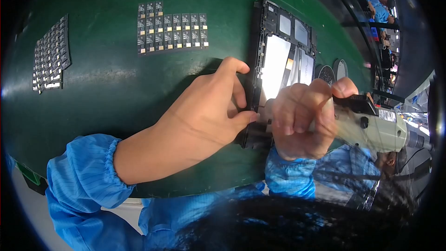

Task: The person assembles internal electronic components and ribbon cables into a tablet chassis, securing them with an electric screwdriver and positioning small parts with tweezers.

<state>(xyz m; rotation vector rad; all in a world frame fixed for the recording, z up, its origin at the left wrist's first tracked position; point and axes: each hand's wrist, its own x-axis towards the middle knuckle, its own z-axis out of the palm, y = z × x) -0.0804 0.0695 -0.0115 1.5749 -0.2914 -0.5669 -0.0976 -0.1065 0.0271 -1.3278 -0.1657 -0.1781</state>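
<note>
A black rectangular device frame with silver and white panels lies on the green table, right of centre. My left hand is against its left side, fingers curled, with the thumb and fingertips on the edge. In my right hand, closed and blurred by motion, is a pale green electric screwdriver with a black lever. The screwdriver is held lengthwise over the frame's near end, its cord end to the right. Its tip is too blurred and covered to make out.
Sheets of small black parts with pale ends lie on the green table: one sheet at the back middle, a stack at far left. Two round dishes stand right of the frame. A dark rail runs beyond; other people sit there.
</note>
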